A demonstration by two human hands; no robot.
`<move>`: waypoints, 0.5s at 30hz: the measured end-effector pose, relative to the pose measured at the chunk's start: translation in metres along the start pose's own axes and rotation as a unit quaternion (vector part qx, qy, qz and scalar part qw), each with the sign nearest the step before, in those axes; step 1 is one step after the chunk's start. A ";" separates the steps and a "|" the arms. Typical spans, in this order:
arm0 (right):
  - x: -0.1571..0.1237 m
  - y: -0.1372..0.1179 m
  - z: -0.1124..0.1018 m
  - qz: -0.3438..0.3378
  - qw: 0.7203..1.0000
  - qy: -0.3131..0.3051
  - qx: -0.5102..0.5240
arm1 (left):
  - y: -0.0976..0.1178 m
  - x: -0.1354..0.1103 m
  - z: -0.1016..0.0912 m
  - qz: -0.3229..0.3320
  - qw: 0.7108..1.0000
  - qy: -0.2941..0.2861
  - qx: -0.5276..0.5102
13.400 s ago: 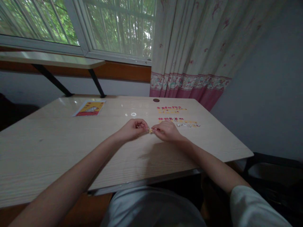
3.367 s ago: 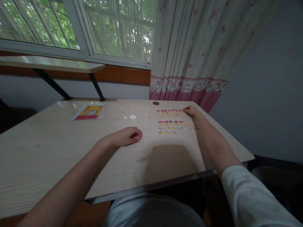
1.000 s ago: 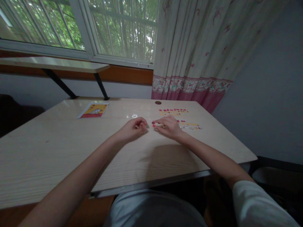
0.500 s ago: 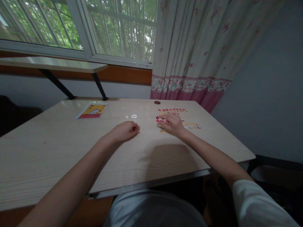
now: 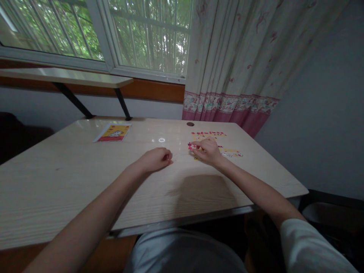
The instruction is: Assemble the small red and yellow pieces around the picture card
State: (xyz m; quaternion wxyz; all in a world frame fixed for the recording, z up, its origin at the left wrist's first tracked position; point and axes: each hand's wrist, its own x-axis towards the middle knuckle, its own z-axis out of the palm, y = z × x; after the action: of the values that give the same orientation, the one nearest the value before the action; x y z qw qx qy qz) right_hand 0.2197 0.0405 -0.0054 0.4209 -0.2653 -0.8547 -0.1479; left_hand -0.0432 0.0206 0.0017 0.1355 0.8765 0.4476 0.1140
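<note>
My right hand is closed, with thumb and fingertips pinched around some small red-and-white jigsaw pieces, low over the right half of the table. Rows of red jigsaw pieces lie just beyond it, and yellow and white pieces spread out to its right. Part of the rows is hidden beneath the palm. To the left, my left hand rests near the table surface, fingers curled and tips pressed together. Whatever may be between those fingertips is hidden or too small to see.
A yellow-and-red picture sheet lies at the table's back left, in front of a raised shelf on black supports. A round cable hole sits near the back edge. Behind hang a window and a patterned curtain.
My left hand has shifted slightly to the right, still curled. My right hand's fingers have closed further over the red-and-white pieces, so less of them shows. The view has turned a little.
</note>
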 end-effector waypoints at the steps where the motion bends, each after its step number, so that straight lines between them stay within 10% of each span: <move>1: 0.000 -0.001 0.001 -0.001 1.000 0.002 0.002 | 0.001 0.000 0.001 0.001 1.000 0.001 -0.003; 15: -0.002 -0.004 0.003 0.015 1.000 -0.004 0.005 | 0.001 0.003 0.005 0.044 0.998 -0.007 -0.043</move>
State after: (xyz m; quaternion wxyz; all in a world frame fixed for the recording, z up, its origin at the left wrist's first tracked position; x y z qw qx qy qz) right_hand 0.2162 0.0382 -0.0090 0.4210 -0.2764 -0.8530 -0.1366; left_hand -0.0398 0.0218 -0.0025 0.1707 0.8895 0.4025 0.1327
